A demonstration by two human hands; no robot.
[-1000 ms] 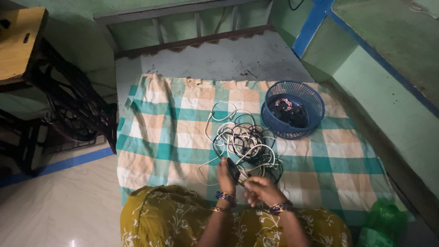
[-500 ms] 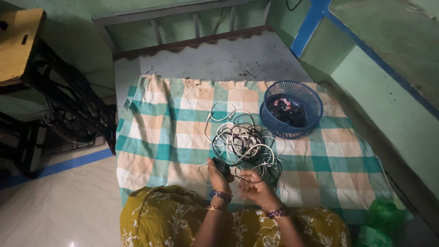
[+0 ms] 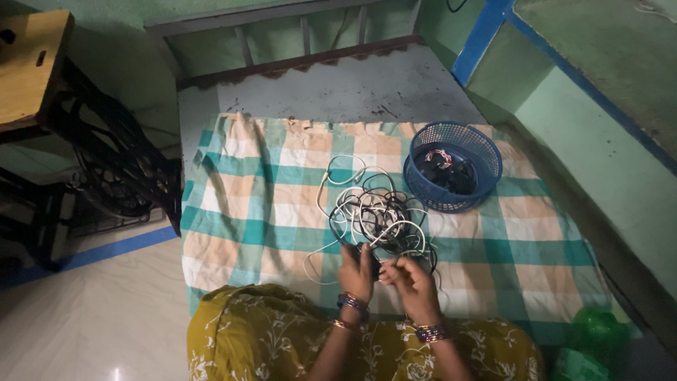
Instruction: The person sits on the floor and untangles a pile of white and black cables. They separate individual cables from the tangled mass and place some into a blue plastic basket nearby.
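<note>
a green, peach and white checked cloth [image 3: 268, 204] covers a bed under pale green walls, white floor alongside. one tangle of black and white cables [image 3: 377, 219] lies mid-cloth; one blue basket [image 3: 486, 152] sits near it. left hand [image 3: 356, 271] grips a dark cable piece; right hand [image 3: 412, 279] pinches a cable beside it.

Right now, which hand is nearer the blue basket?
Right. The right hand lies below-left of the blue basket; the left hand sits farther left, both at the cable tangle.
</note>
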